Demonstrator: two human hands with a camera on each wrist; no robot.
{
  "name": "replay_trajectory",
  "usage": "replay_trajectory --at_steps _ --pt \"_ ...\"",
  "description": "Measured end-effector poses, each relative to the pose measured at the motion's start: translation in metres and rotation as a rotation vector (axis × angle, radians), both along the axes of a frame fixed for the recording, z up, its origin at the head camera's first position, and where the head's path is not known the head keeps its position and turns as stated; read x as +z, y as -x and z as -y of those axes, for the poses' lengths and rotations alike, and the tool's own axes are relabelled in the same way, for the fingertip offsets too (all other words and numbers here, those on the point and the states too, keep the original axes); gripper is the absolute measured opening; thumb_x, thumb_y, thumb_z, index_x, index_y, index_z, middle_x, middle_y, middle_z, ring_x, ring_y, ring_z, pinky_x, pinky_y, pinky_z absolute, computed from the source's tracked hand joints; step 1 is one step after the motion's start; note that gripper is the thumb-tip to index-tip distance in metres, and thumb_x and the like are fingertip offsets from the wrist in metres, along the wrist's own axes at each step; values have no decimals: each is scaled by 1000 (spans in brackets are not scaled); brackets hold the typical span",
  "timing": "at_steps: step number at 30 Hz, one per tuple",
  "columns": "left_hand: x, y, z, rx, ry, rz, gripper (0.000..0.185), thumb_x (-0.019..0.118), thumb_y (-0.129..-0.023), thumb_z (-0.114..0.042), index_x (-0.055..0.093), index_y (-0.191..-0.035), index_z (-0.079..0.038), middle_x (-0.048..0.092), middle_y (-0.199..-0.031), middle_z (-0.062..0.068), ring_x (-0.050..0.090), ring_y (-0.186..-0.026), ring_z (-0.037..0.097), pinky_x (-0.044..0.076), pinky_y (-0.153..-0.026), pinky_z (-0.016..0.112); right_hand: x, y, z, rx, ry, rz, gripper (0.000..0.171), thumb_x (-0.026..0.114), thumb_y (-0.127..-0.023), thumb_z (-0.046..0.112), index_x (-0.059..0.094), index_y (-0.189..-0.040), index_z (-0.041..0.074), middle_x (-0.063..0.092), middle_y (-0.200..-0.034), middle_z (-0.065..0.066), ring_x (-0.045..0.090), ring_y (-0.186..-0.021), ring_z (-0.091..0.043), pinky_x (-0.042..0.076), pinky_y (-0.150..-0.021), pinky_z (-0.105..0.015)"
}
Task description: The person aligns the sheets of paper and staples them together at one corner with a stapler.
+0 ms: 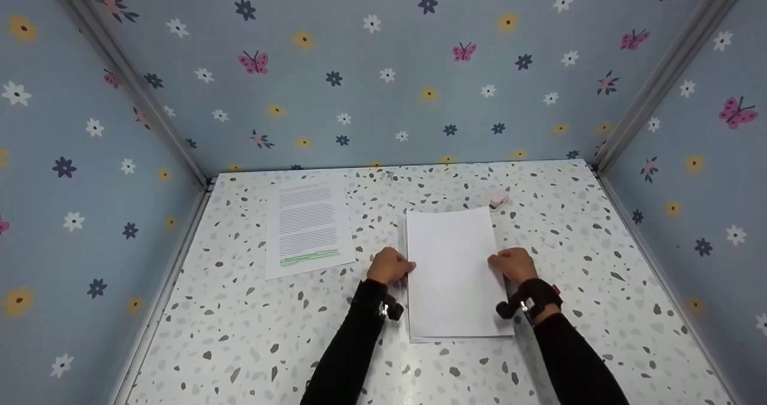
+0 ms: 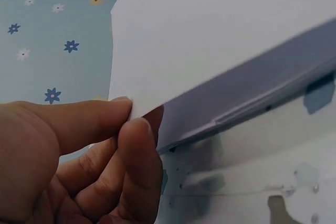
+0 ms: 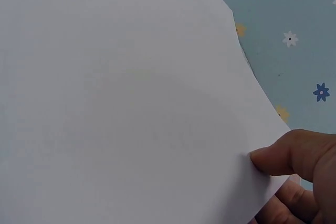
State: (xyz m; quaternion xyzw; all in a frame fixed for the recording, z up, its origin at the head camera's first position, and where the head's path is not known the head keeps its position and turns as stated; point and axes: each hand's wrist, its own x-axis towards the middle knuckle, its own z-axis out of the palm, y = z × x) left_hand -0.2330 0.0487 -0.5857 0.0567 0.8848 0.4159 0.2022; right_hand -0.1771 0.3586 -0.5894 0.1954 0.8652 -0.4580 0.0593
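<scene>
Speckled tabletop (image 1: 239, 333) at frame centre: left hand (image 1: 390, 266) and right hand (image 1: 513, 263) pinched a blank sheet (image 1: 450, 261) at opposite edges, barely lifted off its stack (image 1: 458, 332).

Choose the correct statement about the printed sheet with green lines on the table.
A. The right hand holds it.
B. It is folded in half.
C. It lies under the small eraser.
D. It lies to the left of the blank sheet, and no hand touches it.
D: the printed sheet lies flat, left of the blank sheet, which the left hand and right hand pinch at its edges.
</scene>
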Motion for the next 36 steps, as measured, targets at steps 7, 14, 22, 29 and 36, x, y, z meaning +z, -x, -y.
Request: replay_trajectory --at_steps 7,14,22,29,36 --pt "-4 1 -2 21 85 -8 25 76 -91 -31 77 -75 -11 66 -57 -2 60 -50 16 44 -49 29 -6 2 1 19 -38 -25 40 66 -85 21 38 -57 17 33 -53 5 34 -49 -14 28 -48 -29" --pt "-11 1 -3 34 158 -64 28 79 -87 -36 74 -70 -14 64 -60 -3 56 -50 15 42 -48 30 -8 2 5 10 -68 -52 39 67 -86 19 42 -57 16 36 -52 4 37 -47 -14 30 -47 -29" --pt "-6 -6 -3 39 194 -123 28 81 -84 -37 70 -74 -13 66 -74 0 56 -63 17 45 -58 35 -7 2 5 38 -108 -81 40 68 -86 18 41 -57 17 39 -52 4 39 -48 -15 30 -51 -30" --pt "-5 -7 -2 26 199 -153 28 82 -83 -37 70 -73 -14 66 -75 -1 56 -63 17 46 -58 34 -5 2 5 31 -114 -72 37 68 -86 18 43 -58 17 39 -53 5 39 -50 -15 30 -52 -30" --pt "-10 -8 -3 31 210 -146 30 82 -82 -36 66 -67 -15 62 -70 -2 54 -61 16 43 -55 34 -5 0 8 12 -112 -55 32 68 -85 17 48 -60 15 43 -54 4 43 -51 -16 33 -52 -30"
